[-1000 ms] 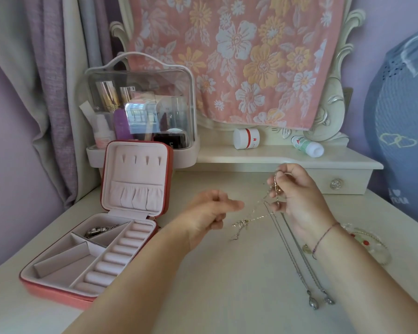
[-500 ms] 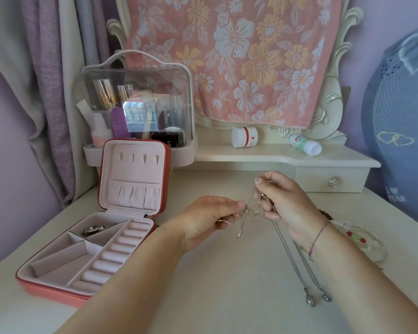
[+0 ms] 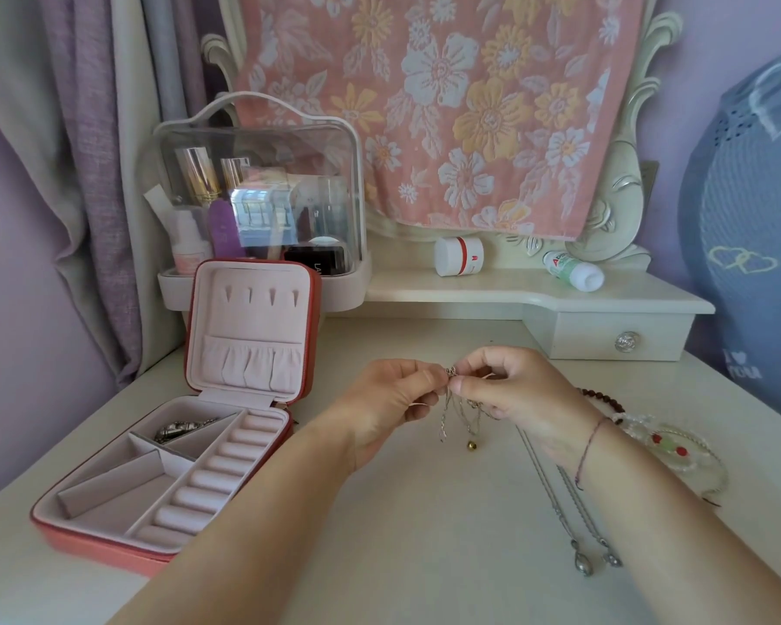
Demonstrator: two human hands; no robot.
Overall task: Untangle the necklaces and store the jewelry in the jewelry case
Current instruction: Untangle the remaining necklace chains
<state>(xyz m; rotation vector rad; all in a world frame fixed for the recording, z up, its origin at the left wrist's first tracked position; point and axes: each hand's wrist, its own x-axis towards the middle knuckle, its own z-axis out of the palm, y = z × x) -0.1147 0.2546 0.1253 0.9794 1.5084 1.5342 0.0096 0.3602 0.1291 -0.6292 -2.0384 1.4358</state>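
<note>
Above the middle of the dressing table, my left hand (image 3: 395, 401) and my right hand (image 3: 510, 392) meet and both pinch a knot of tangled thin necklaces (image 3: 458, 415). Loose chain ends and a small gold bell dangle below the knot. Two silver chains with pendants (image 3: 580, 530) trail from under my right hand down onto the table. The pink jewelry case (image 3: 240, 381) stands open at the left, lid upright. One silver piece (image 3: 179, 429) lies in its back compartment; the ring rolls and other compartments hold nothing.
Beaded bracelets (image 3: 668, 444) lie on the table to the right of my right wrist. A clear cosmetics box (image 3: 262, 209) stands behind the case. A white jar (image 3: 458, 256) and a small bottle (image 3: 573, 270) sit on the raised shelf, above a drawer (image 3: 623, 340).
My left hand has moved right and taken hold of the tangle. My right hand has come down and left to meet it, so the chains now bunch between both hands.
</note>
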